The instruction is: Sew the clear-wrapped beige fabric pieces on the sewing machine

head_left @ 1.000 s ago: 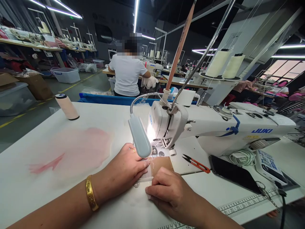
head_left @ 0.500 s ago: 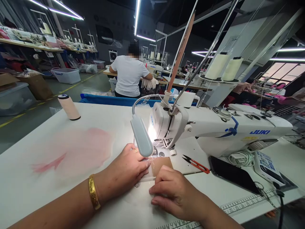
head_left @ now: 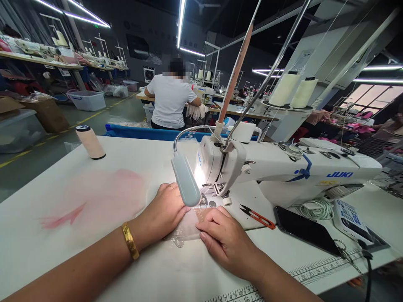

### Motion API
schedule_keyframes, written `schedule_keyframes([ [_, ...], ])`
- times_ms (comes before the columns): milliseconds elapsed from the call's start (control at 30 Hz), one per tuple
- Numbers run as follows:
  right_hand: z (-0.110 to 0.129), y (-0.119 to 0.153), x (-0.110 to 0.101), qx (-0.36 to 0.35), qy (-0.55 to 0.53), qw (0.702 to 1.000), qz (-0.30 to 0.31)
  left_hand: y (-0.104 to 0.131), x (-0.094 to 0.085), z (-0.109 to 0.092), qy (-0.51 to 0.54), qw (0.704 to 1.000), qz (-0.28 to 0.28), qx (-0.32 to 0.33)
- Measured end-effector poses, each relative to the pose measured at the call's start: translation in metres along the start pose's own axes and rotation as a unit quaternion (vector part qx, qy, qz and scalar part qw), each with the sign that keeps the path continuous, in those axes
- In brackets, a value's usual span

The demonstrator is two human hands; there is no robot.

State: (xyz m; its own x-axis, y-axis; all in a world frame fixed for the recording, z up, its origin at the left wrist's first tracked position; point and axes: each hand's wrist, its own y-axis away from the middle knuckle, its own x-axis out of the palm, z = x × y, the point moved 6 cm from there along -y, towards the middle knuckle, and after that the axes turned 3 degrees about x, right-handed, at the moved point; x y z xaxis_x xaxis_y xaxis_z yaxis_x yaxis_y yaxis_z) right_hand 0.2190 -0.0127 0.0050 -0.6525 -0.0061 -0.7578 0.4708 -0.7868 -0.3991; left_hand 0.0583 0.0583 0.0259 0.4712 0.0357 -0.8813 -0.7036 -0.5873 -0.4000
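Note:
A thin, sheer fabric [head_left: 185, 228] lies under the presser area of the white sewing machine [head_left: 267, 161]. My left hand [head_left: 165, 209] rests on it left of the needle, its fingertips partly hidden behind the grey lamp [head_left: 186, 180]. The fingers of my right hand [head_left: 220, 235] are bent together at the fabric's right side, over a brown piece [head_left: 202, 214]; thumb and forefinger close on the sheer edge. A pale pink sheer cloth [head_left: 103, 197] spreads over the table to the left.
Red-handled thread snips [head_left: 258, 217], a black phone [head_left: 307, 230] and a coiled cable [head_left: 315, 209] lie on the right. A peach thread cone [head_left: 90, 142] stands at the back left. Ruler markings [head_left: 324, 266] run along the front edge. A person [head_left: 171, 100] sits further back.
My left hand has moved slightly up and left. My right hand has moved up toward the needle, covering more of the brown piece; more sheer fabric shows between the hands.

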Motion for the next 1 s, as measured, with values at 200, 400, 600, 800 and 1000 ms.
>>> schedule_keyframes([
  [200,0.002,-0.001,0.000,0.003,-0.001,1.000,-0.003,-0.009,-0.003,-0.007,-0.038,0.998,-0.041,-0.013],
  [400,0.002,-0.002,0.000,0.007,-0.011,1.000,-0.005,0.000,-0.004,-0.029,-0.047,0.998,-0.036,0.037],
  [600,-0.003,-0.002,0.003,0.030,0.006,0.999,-0.011,0.009,0.006,-0.022,-0.057,0.997,0.024,0.035],
  [800,-0.006,-0.003,0.006,0.047,0.026,0.999,-0.009,0.006,0.006,-0.016,-0.048,0.997,0.044,0.029],
  [1000,-0.005,-0.003,0.007,0.058,0.034,0.998,-0.002,0.005,0.004,-0.015,-0.024,0.999,0.031,0.029],
])
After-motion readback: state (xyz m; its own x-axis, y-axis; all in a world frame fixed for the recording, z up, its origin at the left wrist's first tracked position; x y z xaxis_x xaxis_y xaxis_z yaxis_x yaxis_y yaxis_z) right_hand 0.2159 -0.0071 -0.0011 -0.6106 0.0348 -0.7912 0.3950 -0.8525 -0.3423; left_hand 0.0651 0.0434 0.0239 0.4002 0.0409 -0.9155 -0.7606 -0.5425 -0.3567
